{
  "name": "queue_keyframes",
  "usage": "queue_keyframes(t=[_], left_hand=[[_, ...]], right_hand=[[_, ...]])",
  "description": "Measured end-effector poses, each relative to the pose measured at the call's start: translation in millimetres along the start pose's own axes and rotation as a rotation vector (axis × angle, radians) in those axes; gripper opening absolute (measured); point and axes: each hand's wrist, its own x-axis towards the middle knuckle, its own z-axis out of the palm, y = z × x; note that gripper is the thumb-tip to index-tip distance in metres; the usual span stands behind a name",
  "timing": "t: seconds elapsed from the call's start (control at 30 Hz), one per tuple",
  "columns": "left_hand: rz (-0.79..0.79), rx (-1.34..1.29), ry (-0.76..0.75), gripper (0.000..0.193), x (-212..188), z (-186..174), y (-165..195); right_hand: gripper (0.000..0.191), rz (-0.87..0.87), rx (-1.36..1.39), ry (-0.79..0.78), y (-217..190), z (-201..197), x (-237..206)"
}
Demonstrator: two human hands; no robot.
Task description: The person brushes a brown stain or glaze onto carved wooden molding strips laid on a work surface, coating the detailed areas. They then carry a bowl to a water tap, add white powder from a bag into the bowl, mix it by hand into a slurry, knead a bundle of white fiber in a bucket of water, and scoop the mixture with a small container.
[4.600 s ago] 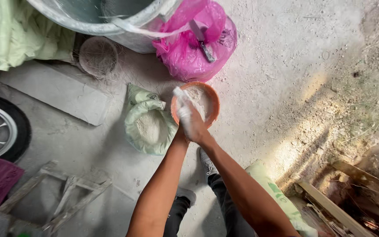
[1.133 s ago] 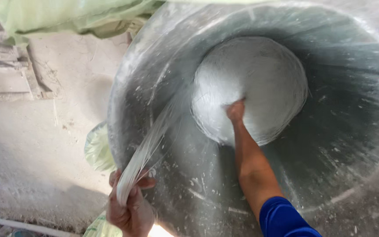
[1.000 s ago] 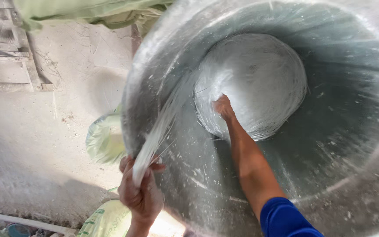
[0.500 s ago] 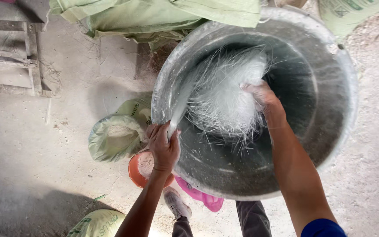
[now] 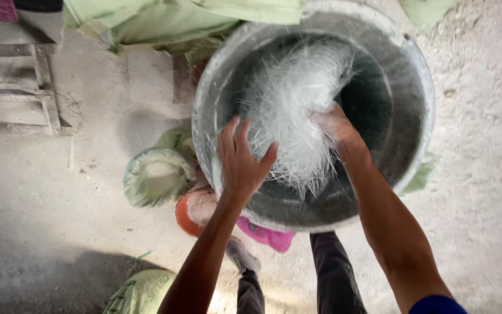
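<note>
1. My right hand [image 5: 335, 128] is closed around a tangled bundle of white fibres [image 5: 294, 110], holding it just inside the big grey tub [image 5: 419, 87]. Half a second ago that hand was lower in the tub; now the bundle hangs up near rim height.
2. My left hand [image 5: 240, 160] has let go of the strand it was pinching at the rim. It is spread open, fingers fanned, palm against the bundle's 9 o'clock side, with nothing clamped in it.
3. A second ago the fibre lay as a flat white disc on the tub floor. It is now lifted and loose, strands trailing towards 6 o'clock, and the floor beneath shows dark. I judge the mass is coming free as one clump.
4. Outside the tub, at its 8 o'clock, stand an open green sack of powder [image 5: 158, 174] and an orange bowl [image 5: 192, 212], both untouched.
</note>
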Motion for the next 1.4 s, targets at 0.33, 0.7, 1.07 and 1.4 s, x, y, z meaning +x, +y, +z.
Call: queue_keyframes(t=[0.33, 0.7, 1.07, 1.4], left_hand=[[-0.404, -0.855, -0.557, 0.061, 54, 41, 7], [-0.69, -0.97, -0.264, 0.056, 66, 35, 38], [-0.463, -0.967, -0.345, 0.042, 54, 44, 21], [-0.361, -1.239, -0.037, 0.044, 50, 19, -1]], right_hand=[[0.065, 0.143, -0.232, 0.269, -44, 5, -33], [0.09, 0.039, -0.259, 0.058, -45, 3, -47], [0.09, 0.144, -0.051, 0.292, -51, -4, -73], [0.109, 0.366, -0.467, 0.298, -48, -17, -68]])
